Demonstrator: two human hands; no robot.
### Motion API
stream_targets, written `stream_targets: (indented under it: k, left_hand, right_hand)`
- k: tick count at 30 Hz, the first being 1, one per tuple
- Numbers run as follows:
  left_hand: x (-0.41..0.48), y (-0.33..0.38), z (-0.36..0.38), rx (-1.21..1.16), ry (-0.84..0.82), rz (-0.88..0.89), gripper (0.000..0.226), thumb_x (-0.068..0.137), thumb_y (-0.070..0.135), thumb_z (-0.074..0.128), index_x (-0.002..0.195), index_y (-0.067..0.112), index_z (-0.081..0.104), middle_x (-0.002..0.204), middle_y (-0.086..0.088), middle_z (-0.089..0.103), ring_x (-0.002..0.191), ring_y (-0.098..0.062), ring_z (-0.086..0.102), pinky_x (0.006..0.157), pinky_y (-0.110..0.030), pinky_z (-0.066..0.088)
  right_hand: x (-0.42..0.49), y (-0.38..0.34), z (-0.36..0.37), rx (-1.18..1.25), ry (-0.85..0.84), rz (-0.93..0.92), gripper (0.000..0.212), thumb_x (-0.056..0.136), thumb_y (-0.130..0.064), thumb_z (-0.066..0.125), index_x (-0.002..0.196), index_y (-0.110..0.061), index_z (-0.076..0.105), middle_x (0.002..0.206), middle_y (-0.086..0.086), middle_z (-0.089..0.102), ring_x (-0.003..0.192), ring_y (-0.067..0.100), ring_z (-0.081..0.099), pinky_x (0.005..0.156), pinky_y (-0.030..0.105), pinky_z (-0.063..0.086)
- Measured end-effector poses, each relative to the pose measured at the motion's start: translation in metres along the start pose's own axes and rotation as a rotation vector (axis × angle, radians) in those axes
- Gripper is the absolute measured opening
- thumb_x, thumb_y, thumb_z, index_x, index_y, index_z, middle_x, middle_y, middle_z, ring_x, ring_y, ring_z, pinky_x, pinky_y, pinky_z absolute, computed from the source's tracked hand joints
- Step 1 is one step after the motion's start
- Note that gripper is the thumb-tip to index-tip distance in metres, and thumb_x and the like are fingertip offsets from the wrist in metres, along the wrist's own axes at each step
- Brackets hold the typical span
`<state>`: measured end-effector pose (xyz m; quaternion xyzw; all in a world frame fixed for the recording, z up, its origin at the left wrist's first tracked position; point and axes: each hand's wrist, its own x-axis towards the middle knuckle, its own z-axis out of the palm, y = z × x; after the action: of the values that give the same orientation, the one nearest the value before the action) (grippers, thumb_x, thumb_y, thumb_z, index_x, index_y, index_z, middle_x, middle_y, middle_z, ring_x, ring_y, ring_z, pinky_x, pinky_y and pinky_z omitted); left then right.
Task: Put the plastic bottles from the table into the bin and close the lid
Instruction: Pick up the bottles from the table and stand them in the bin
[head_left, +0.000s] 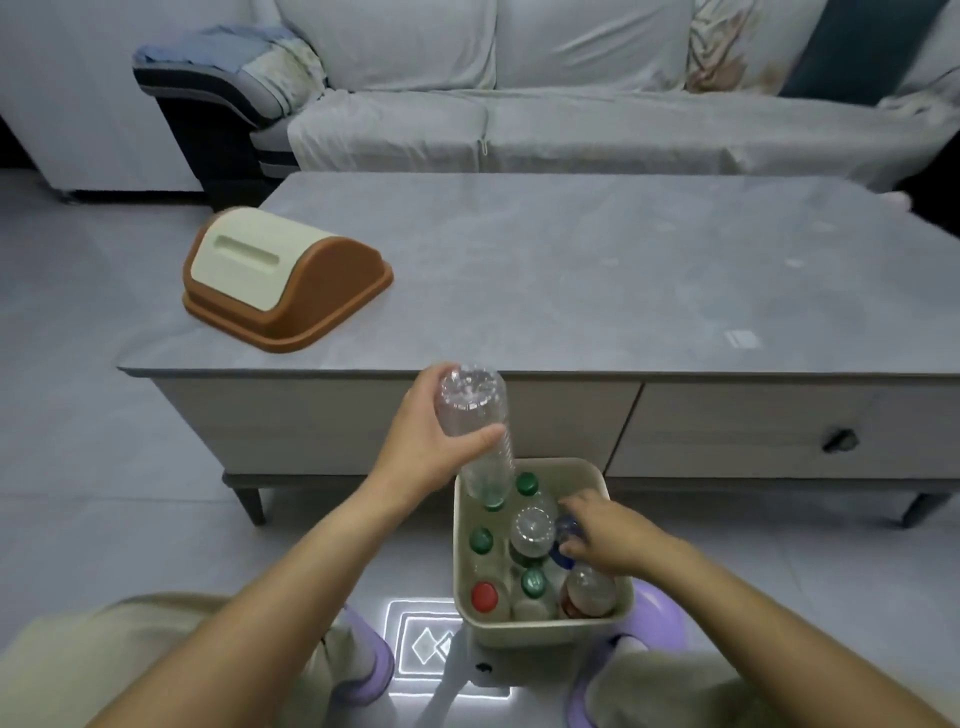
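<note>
Left hand (434, 441) wraps a ribbed clear bottle (478, 431), cap-down over the beige bin (545, 631); right hand (605, 535) pinches a blue-capped bottle (567, 535) inside.

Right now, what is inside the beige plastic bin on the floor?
Beige plastic bin: several clear capped bottles, mostly upright. Their lower parts and the bin's bottom are covered.

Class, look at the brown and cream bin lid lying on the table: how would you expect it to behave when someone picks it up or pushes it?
The lid looks like moulded plastic, so probably stiff and light. It rests on a wide flat rim, so it should slide, not roll or tip. Its cream flap may swing if tilted.
</note>
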<state>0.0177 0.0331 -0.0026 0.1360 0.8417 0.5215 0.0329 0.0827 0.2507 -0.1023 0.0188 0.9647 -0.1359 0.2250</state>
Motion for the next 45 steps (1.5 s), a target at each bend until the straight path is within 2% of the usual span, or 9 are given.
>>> stream_targets:
  k: [5, 9, 17, 22, 25, 32, 35, 39, 45]
  left_hand:
    - [0.004, -0.042, 0.002, 0.047, 0.033, -0.093, 0.076, 0.061, 0.038, 0.082, 0.126, 0.029, 0.044, 0.126, -0.001, 0.055, 0.112, -0.018, 0.056, 0.101, -0.044, 0.047]
    - [0.011, -0.062, 0.002, 0.042, 0.041, -0.105, 0.071, 0.065, 0.029, 0.084, 0.124, 0.028, 0.046, 0.125, -0.001, 0.055, 0.111, -0.015, 0.055, 0.101, -0.035, 0.046]
    - [0.019, -0.084, 0.016, 0.075, -0.017, -0.146, 0.079, 0.054, 0.05, 0.075, 0.125, 0.034, 0.043, 0.122, 0.001, 0.055, 0.107, -0.012, 0.06, 0.095, -0.039, 0.052]
    - [0.033, -0.076, 0.028, 0.145, -0.011, -0.108, 0.074, 0.067, 0.03, 0.08, 0.13, 0.026, 0.042, 0.119, 0.006, 0.047, 0.105, -0.006, 0.049, 0.09, -0.018, 0.038]
    - [0.042, -0.075, 0.043, 0.224, -0.035, -0.093, 0.077, 0.071, 0.031, 0.078, 0.135, 0.022, 0.037, 0.123, 0.001, 0.046, 0.107, -0.011, 0.05, 0.086, -0.015, 0.033]
    - [0.032, -0.13, 0.094, 0.588, -0.329, -0.182, 0.081, 0.08, 0.035, 0.07, 0.144, 0.031, 0.021, 0.13, -0.009, 0.046, 0.12, -0.028, 0.049, 0.095, -0.04, 0.048]
    - [0.028, -0.147, 0.117, 0.752, -0.331, -0.131, 0.087, 0.082, 0.043, 0.064, 0.148, 0.033, 0.008, 0.142, -0.008, 0.038, 0.132, -0.028, 0.036, 0.105, -0.042, 0.039]
    - [0.038, -0.148, 0.14, 0.874, -0.397, -0.056, 0.088, 0.087, 0.058, 0.046, 0.15, 0.025, -0.005, 0.16, -0.009, 0.007, 0.148, -0.025, 0.003, 0.119, -0.051, 0.007]
    - [0.032, -0.176, 0.139, 0.909, -0.365, -0.073, 0.083, 0.084, 0.064, 0.017, 0.15, 0.02, -0.007, 0.161, -0.007, 0.006, 0.149, -0.023, 0.003, 0.117, -0.055, 0.005]
  right_hand:
    - [0.041, -0.008, 0.024, -0.198, 0.007, -0.041, 0.059, 0.088, -0.032, 0.053, 0.141, -0.012, 0.034, 0.153, 0.008, 0.027, 0.133, 0.032, 0.035, 0.107, 0.041, 0.033]
    - [0.082, -0.026, 0.025, -0.357, 0.07, -0.098, 0.063, 0.09, -0.019, 0.045, 0.148, -0.019, 0.02, 0.153, 0.01, 0.025, 0.136, 0.031, 0.026, 0.112, 0.042, 0.022]
    - [0.122, -0.041, 0.039, -0.547, 0.035, -0.191, 0.052, 0.098, -0.026, 0.035, 0.147, -0.034, 0.021, 0.144, 0.018, 0.035, 0.133, 0.034, 0.03, 0.107, 0.045, 0.026]
    - [0.123, -0.023, 0.034, -0.505, 0.113, -0.146, 0.037, 0.096, -0.027, 0.04, 0.132, -0.026, 0.04, 0.133, 0.016, 0.047, 0.121, 0.031, 0.046, 0.098, 0.041, 0.033]
    - [0.121, -0.009, 0.034, -0.431, 0.118, -0.102, 0.033, 0.096, -0.028, 0.04, 0.128, -0.023, 0.042, 0.127, 0.014, 0.055, 0.117, 0.03, 0.051, 0.095, 0.039, 0.036]
    - [0.118, 0.017, 0.047, -0.268, 0.143, -0.04, 0.04, 0.092, -0.025, 0.046, 0.13, -0.024, 0.037, 0.118, 0.006, 0.062, 0.11, 0.027, 0.057, 0.094, 0.04, 0.034]
    - [0.114, 0.028, 0.051, -0.198, 0.161, -0.05, 0.04, 0.091, -0.028, 0.049, 0.129, -0.023, 0.039, 0.117, 0.004, 0.062, 0.113, 0.026, 0.055, 0.096, 0.039, 0.032]
    - [0.108, 0.04, 0.059, -0.146, 0.216, -0.136, 0.048, 0.089, -0.046, 0.037, 0.131, -0.023, 0.043, 0.125, 0.002, 0.059, 0.12, 0.025, 0.05, 0.107, 0.042, 0.028]
    - [0.096, 0.053, 0.081, -0.15, 0.312, -0.135, 0.058, 0.093, -0.058, 0.02, 0.138, -0.028, 0.043, 0.13, 0.004, 0.059, 0.122, 0.027, 0.041, 0.103, 0.055, 0.035]
